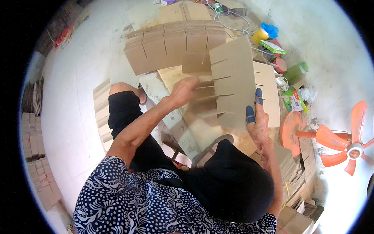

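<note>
My right hand [258, 124], with blue covers on the thumb and a finger, grips the right edge of a slotted cardboard sheet [235, 84]. The sheet stands tilted over my lap, with several slits across its face. Blurred cardboard strips [205, 102] meet its left side at the slits. My left hand [184, 90] is closed at the outer end of these strips, its fingertips smeared by motion. Behind my right hand another pale slotted sheet [269, 89] shows. A smaller cardboard piece [196, 63] is just beyond my left hand.
Ahead stands a long row of slotted cardboard [175, 41]. An orange fan [352, 150] is at the right, near a green bottle [296, 72] and a yellow container with a blue bag [265, 32]. Cardboard stacks [41, 181] line the far left; more cardboard [294, 218] lies at the lower right.
</note>
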### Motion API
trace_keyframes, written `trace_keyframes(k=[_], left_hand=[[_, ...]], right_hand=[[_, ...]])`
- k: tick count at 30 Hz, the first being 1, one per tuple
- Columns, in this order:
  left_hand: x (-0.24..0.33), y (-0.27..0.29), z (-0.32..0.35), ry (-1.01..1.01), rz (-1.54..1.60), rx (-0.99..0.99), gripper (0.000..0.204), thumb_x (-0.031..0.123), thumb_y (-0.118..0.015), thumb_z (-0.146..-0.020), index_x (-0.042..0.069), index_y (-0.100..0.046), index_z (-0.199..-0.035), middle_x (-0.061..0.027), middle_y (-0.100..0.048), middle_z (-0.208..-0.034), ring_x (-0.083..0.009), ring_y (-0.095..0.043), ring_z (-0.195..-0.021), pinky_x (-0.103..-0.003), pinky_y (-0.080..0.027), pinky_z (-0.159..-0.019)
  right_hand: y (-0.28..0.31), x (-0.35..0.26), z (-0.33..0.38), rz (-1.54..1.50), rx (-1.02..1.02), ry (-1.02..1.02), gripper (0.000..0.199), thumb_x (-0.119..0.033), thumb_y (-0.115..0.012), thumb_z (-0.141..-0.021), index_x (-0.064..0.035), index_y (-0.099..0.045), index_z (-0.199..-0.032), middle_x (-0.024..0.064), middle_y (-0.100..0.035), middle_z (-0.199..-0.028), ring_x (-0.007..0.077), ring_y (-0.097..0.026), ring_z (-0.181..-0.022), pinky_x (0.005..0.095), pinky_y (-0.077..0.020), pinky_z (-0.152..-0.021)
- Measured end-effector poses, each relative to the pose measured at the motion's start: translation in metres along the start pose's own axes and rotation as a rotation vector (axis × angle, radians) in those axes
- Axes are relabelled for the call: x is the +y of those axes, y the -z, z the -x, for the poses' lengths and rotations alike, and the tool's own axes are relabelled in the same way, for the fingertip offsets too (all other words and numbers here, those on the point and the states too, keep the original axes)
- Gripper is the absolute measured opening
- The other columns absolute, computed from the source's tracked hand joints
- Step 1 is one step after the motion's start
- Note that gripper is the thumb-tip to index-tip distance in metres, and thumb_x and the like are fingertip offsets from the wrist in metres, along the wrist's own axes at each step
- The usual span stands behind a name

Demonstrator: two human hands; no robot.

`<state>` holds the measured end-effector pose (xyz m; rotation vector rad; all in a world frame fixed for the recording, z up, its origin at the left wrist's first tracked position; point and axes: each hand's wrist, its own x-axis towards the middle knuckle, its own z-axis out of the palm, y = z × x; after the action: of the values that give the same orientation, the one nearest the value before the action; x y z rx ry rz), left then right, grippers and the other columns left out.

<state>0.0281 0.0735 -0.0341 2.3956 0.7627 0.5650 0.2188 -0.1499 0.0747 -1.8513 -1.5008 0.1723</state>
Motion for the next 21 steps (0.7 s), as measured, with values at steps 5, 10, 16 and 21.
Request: trace_keyframes(k=[5,10,16,21], left_hand=[[-0.006,0.005,-0.012,0.005,-0.021,0.014,0.028,-0.010,-0.045,-0.072,0.004,-0.051,-0.096,-0.0242,-0.057,-0.078,-0.0456,-0.055,-0.079,-0.051,-0.042,-0.065],[-0.016,0.009,-0.021,-0.009,0.019,-0.007,0.023,-0.008,-0.045,-0.074,0.003,-0.049,-0.093,-0.0245,-0.055,-0.075,-0.0468,-0.054,-0.076,-0.051,-0.040,-0.063],[-0.017,0.015,-0.034,-0.239,0.029,0.194,0.038,0.002,-0.052,-0.079,0.001,-0.048,-0.116,-0.0251,-0.051,-0.117,-0.0420,-0.048,-0.112,-0.046,-0.041,-0.092],[-0.034,0.024,-0.086,-0.091,-0.200,0.320,0.044,0.007,-0.057,-0.078,0.000,-0.047,-0.120,-0.0229,-0.047,-0.125,-0.0396,-0.043,-0.120,-0.046,-0.037,-0.098]], right_hand=[[-0.006,0.009,-0.023,0.032,-0.093,-0.008,0.077,0.014,-0.051,-0.076,-0.0088,-0.027,-0.145,0.0187,-0.058,-0.078,0.0280,-0.057,-0.066,0.0264,-0.0457,-0.063],[-0.007,-0.009,-0.036,0.020,-0.157,-0.164,0.073,0.013,-0.053,-0.075,-0.0066,-0.032,-0.142,0.0222,-0.060,-0.079,0.0339,-0.060,-0.067,0.0305,-0.0481,-0.064],[-0.016,-0.019,-0.037,0.050,-0.183,-0.223,0.077,0.009,-0.056,-0.075,-0.0070,-0.027,-0.144,0.0233,-0.061,-0.082,0.0386,-0.062,-0.072,0.0368,-0.0502,-0.065],[-0.020,-0.013,-0.024,0.035,-0.117,-0.214,0.079,0.008,-0.057,-0.074,-0.0083,-0.026,-0.145,0.0239,-0.062,-0.084,0.0396,-0.063,-0.074,0.0390,-0.0506,-0.067]])
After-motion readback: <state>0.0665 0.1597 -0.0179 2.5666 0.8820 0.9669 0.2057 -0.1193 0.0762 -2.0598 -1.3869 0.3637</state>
